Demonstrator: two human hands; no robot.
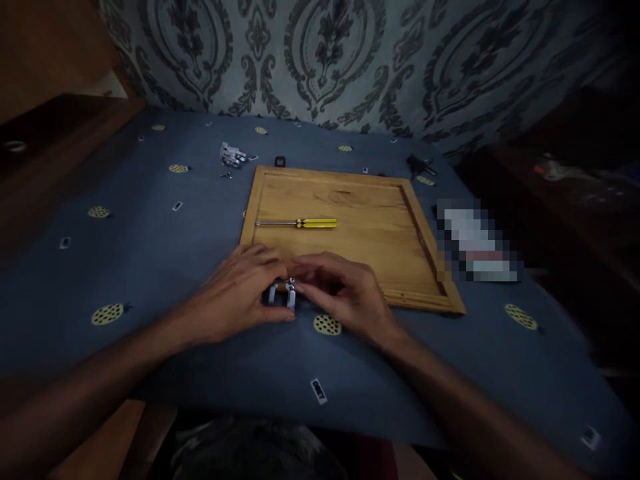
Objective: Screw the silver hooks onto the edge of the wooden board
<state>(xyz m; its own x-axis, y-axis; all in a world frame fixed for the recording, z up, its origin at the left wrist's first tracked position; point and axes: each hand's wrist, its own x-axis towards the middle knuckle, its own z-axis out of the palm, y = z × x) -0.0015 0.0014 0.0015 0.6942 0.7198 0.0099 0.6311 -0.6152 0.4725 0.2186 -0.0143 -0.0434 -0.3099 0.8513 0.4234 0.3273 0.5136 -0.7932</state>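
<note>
My left hand (247, 287) is closed on a small silvery metal fitting (291, 297), with the thumb along its near end and the fingers over the top. Two pale legs of the fitting show between thumb and fingers; the rest is covered. My right hand (345, 287) meets it from the other side, its thumb and forefinger pinched together at the fitting's upper end. Whether a tiny part sits in that pinch is hidden. Both hands are at the near left corner of a framed wooden panel (360, 233). On the panel lies a screwdriver (316, 223) with a yellow and black handle, its shaft pointing left.
Toward the back left is a pile of silvery metal fittings (233, 155), with small screws (227, 175) by it. A black object (419, 165) lies behind the panel's right corner. A blurred-out item (477, 243) lies to the right. The blue patterned cloth (165, 280) covers the surface.
</note>
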